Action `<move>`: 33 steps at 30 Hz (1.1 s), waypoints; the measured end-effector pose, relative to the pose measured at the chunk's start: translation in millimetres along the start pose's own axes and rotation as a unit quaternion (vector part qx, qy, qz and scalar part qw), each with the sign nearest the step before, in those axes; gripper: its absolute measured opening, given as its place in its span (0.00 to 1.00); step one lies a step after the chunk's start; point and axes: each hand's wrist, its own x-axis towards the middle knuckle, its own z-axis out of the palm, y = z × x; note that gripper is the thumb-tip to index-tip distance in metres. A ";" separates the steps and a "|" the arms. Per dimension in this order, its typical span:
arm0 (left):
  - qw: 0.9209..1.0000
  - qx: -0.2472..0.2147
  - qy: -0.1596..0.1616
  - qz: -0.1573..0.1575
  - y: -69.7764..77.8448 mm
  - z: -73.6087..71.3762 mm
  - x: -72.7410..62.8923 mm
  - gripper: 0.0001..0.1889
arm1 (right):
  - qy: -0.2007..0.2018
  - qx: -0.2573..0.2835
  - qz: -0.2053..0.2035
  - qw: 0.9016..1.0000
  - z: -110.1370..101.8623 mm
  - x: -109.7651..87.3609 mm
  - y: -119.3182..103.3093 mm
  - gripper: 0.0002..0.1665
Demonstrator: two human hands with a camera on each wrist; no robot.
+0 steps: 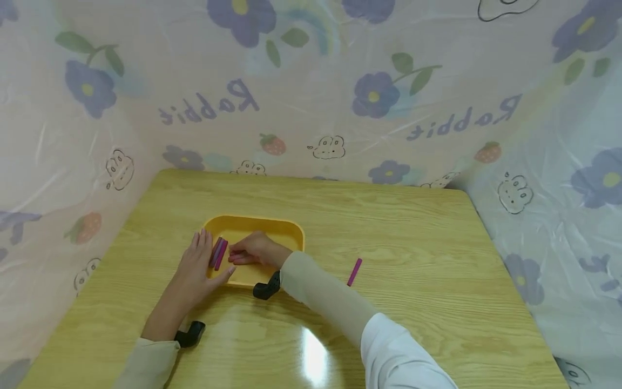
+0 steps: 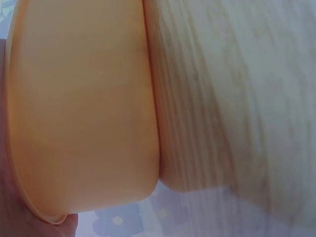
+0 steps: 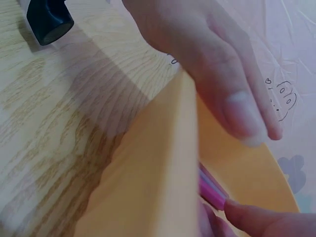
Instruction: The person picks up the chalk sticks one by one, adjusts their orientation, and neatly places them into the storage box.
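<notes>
The yellow tray lies on the table, several slim purple and magenta sticks side by side at its left end. My left hand rests over the tray's left end, fingers straight along the rim and thumb stretched over the near side. Inside the tray my right hand has its fingers bent, just right of the sticks. In the right wrist view its thumb overlaps the end of a magenta stick; I cannot tell if the fingers hold one. The left wrist view shows the tray's outer wall.
One more magenta stick lies on the wooden table, right of the tray. Black wrist devices sit at both wrists. A patterned plastic sheet surrounds the table at the back and sides.
</notes>
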 end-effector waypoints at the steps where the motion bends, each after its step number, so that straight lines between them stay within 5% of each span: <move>1: 1.000 0.001 -0.001 -0.003 -0.3 0.4 -0.9 0.54 | -0.001 -0.002 -0.001 1.000 0.5 -0.8 0.3 0.11; 11: 1.000 0.000 0.011 -0.005 0.7 4.2 -9.5 0.54 | -0.029 0.028 -0.009 0.999 0.4 -8.7 1.2 0.12; 24: 1.000 0.006 0.024 0.005 2.4 4.6 -2.9 0.53 | -0.061 0.054 -0.025 0.996 -6.4 -6.6 -8.4 0.17; 33: 1.000 0.011 0.023 0.005 2.9 4.3 -1.9 0.53 | -0.101 -0.017 -0.100 0.990 -21.7 -35.0 -23.3 0.23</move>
